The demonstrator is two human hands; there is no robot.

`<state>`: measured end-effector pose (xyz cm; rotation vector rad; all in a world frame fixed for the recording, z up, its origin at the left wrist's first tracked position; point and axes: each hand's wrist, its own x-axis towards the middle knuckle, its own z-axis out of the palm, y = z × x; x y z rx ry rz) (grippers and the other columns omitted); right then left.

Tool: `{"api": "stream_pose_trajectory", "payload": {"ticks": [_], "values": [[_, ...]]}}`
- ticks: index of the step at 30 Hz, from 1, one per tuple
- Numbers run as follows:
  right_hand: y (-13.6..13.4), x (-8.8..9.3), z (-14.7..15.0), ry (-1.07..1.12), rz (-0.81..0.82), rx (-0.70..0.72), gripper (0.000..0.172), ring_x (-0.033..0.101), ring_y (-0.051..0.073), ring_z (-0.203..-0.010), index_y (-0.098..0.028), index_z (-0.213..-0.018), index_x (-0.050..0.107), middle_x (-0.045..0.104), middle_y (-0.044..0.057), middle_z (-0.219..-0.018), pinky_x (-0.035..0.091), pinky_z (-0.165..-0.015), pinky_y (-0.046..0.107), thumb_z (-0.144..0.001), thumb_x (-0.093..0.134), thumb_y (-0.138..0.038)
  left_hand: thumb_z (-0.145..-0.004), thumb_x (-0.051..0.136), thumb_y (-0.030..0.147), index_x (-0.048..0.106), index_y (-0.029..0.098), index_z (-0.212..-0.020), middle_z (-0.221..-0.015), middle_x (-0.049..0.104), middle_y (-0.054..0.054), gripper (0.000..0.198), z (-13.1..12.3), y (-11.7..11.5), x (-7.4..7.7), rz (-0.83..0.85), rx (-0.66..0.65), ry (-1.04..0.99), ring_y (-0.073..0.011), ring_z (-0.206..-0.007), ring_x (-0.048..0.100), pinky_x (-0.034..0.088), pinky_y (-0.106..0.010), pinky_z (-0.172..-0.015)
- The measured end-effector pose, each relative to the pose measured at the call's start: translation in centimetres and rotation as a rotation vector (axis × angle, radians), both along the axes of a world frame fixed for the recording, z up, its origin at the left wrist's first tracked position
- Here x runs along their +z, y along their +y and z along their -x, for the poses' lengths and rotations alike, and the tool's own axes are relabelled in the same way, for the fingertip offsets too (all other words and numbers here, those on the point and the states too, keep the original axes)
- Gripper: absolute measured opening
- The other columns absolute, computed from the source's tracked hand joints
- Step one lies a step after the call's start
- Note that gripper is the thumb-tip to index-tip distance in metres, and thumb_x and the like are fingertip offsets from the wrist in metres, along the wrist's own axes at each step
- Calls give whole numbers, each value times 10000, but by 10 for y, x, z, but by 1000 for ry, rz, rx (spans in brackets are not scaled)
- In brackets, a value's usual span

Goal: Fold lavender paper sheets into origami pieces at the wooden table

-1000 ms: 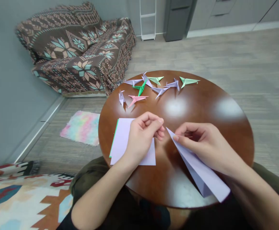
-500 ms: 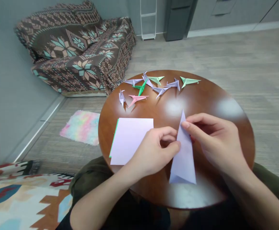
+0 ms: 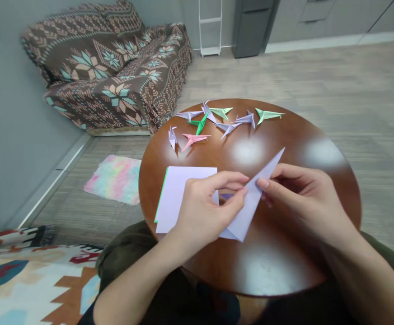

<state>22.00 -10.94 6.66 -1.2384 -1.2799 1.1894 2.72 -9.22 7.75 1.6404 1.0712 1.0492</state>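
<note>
A folded lilac sheet of origami paper [image 3: 247, 210] is held just above the round table, its narrow point tilted up to the right. My left hand [image 3: 210, 203] pinches its left edge between thumb and fingers. On the other side, my right hand [image 3: 295, 194] grips it near the upper point, thumb on the front face and fingers behind. Part of the paper is hidden behind my left hand. Beneath and left of that hand lies a stack of square lilac paper [image 3: 175, 194], with a green edge showing on its left.
Several folded paper figures in lilac, green and pink, among them a pink one [image 3: 193, 141] and a pale green one [image 3: 268, 115], lie along the far side of the brown table [image 3: 319, 180]. Beyond stand a covered sofa [image 3: 115, 90] and a fluffy rug [image 3: 115, 180].
The folded lilac paper has turned clockwise, its point swinging from upright to the upper right and its wide end to the left. Both hands keep hold of it; the left shifted slightly left.
</note>
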Motion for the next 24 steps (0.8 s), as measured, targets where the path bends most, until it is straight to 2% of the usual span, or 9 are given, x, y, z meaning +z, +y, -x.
{"api": "stream_pose_trajectory", "payload": {"ticks": [8,14,20,24], "values": [[1,-2,-1,59,47,-6,197,598,118,-542,-207,-711,763,686,-4,-633,486,-525,217,-771,903,-333,-869,761,197,850,222,-1039,-975,840,-42,194,4,2,-5,31,-39,-12,-203,-794,783,604,-259,-701],[1,-4,0,82,68,-14,236,576,101,-512,-201,-662,736,672,-10,-608,459,-501,207,-762,909,-327,-864,774,224,850,226,-1056,-963,839,-49,206,6,4,-6,82,-50,-8,-202,-774,778,591,-249,-664],[1,-5,-3,74,80,12,252,543,111,-502,-193,-667,724,650,-7,-593,418,-484,238,-762,905,-341,-836,777,206,856,201,-938,-874,835,-49,128,6,6,-2,214,-75,-83,-196,-742,777,597,-245,-653],[4,-8,-4,91,50,-37,235,491,102,-462,-202,-669,711,599,-26,-540,361,-457,250,-780,885,-313,-789,781,168,831,187,-833,-765,810,-32,70,7,9,-2,310,-116,-93,-174,-675,750,576,-235,-624]]}}
